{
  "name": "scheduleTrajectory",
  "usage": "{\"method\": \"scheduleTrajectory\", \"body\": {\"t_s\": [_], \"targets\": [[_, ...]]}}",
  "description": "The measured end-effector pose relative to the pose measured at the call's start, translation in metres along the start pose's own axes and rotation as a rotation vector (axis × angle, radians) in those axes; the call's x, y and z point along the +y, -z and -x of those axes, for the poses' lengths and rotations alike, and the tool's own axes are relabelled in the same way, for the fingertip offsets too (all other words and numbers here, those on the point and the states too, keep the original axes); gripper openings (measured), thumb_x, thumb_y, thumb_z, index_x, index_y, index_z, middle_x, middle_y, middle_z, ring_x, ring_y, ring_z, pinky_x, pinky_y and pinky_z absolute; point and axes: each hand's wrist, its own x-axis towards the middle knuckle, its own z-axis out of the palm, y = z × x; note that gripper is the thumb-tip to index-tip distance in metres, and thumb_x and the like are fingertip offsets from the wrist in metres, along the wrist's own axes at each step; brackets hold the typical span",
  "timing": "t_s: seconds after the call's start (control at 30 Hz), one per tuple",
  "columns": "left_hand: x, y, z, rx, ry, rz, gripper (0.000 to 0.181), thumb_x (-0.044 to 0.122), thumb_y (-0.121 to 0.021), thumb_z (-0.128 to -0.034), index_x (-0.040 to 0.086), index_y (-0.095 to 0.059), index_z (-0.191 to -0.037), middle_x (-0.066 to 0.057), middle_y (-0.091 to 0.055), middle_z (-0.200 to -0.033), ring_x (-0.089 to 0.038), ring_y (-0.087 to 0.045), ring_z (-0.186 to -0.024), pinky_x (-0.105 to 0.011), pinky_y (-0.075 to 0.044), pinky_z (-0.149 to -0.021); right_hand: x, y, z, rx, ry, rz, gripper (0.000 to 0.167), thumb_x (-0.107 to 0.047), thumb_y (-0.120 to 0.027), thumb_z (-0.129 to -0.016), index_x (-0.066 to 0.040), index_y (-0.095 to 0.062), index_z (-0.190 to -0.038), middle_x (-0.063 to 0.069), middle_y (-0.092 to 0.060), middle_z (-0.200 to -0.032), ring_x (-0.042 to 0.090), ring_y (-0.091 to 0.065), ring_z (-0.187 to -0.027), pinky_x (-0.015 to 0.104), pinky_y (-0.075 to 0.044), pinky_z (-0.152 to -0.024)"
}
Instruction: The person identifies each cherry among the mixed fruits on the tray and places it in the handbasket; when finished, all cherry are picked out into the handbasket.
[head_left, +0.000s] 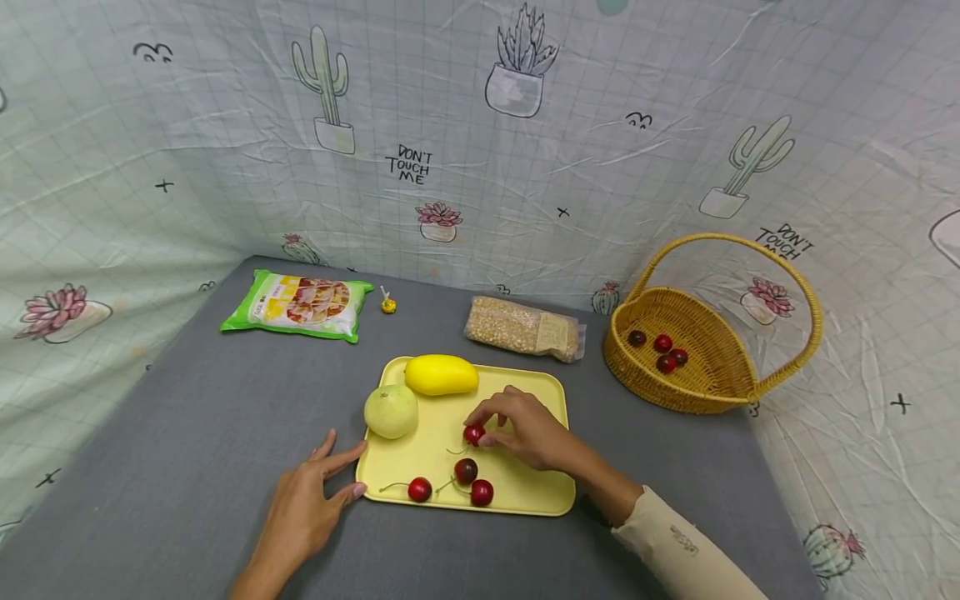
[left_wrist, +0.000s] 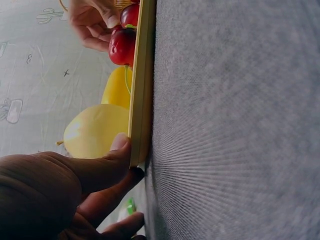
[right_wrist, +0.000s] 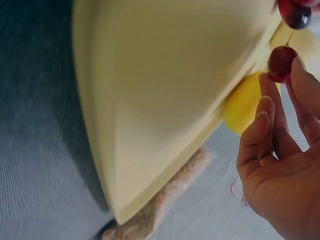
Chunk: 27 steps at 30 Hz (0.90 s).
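In the head view my right hand (head_left: 528, 429) pinches a dark red cherry (head_left: 473, 434) between thumb and fingertips, over the yellow tray (head_left: 517, 500). The right wrist view shows this cherry (right_wrist: 281, 64) at the fingertips, its stem hanging free. Three more stemmed cherries lie near the tray's front edge: one at left (head_left: 420, 489), a darker one (head_left: 466, 471) and another cherry (head_left: 482, 492) beside it. My left hand (head_left: 303, 504) touches the tray's left edge near the front corner, thumb and index finger apart and fairly straight. A pale green round fruit (head_left: 391, 412) and a yellow mango-like fruit (head_left: 441, 375) sit at the tray's back left.
A wicker basket (head_left: 678, 404) with a tall handle stands at right, several cherries (head_left: 666, 363) inside. Behind the tray lie a clear bag of grains (head_left: 517, 327), a yellow wrapped lollipop (head_left: 387, 305) and a green-and-white food packet (head_left: 303, 307). A patterned cloth hangs behind the grey table.
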Motion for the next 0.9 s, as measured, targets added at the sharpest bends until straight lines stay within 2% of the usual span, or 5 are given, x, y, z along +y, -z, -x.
{"method": "scheduleTrajectory", "body": {"t_s": [0.17,0.43,0.63,0.77,0.9], "targets": [[0.000,0.000,0.000,-0.005,0.004,0.002,0.059,0.013,-0.092,-0.0808,0.017,-0.074,-0.137,-0.033,-0.049,-0.155,-0.058,-0.054,-0.136,-0.071,-0.049,-0.105,0.004,0.010,0.005,0.062,0.009,-0.008,0.028,-0.017,-0.084,-0.091,-0.021,-0.079,-0.119,-0.009,-0.081,-0.111,0.018,-0.061,-0.094,0.040,-0.052,-0.084],[0.001,0.001,-0.001,-0.015,0.012,-0.002,0.059,0.013,-0.092,-0.0808,0.017,-0.074,-0.137,-0.033,-0.048,-0.155,-0.057,-0.053,-0.138,-0.071,-0.048,-0.106,0.011,0.028,0.014,0.152,-0.044,-0.023,0.028,-0.015,-0.084,-0.091,-0.022,-0.079,-0.118,-0.009,-0.081,-0.110,0.024,-0.063,-0.094,0.039,-0.052,-0.083],[0.000,0.001,-0.001,-0.012,0.005,-0.003,0.060,0.013,-0.092,-0.0807,0.017,-0.074,-0.137,-0.033,-0.048,-0.155,-0.058,-0.053,-0.137,-0.071,-0.048,-0.105,0.019,0.043,0.020,0.224,-0.043,-0.018,0.029,-0.013,-0.084,-0.091,-0.022,-0.080,-0.119,-0.008,-0.081,-0.112,0.028,-0.064,-0.096,0.037,-0.054,-0.080],[0.000,0.000,-0.001,-0.009,-0.001,-0.006,0.060,0.014,-0.092,-0.0803,0.017,-0.074,-0.137,-0.034,-0.048,-0.155,-0.058,-0.053,-0.136,-0.071,-0.048,-0.105,0.023,0.054,0.026,0.269,-0.068,0.006,0.030,-0.014,-0.083,-0.092,-0.025,-0.079,-0.119,-0.009,-0.079,-0.111,0.022,-0.062,-0.090,0.038,-0.053,-0.074],[-0.001,-0.001,-0.001,-0.001,-0.010,-0.011,0.060,0.014,-0.093,-0.0801,0.018,-0.075,-0.137,-0.034,-0.049,-0.154,-0.057,-0.054,-0.136,-0.071,-0.049,-0.104,0.028,0.066,0.034,0.317,-0.122,0.034,0.029,-0.017,-0.083,-0.093,-0.030,-0.079,-0.119,-0.010,-0.076,-0.110,0.012,-0.058,-0.086,0.032,-0.050,-0.069]]}}
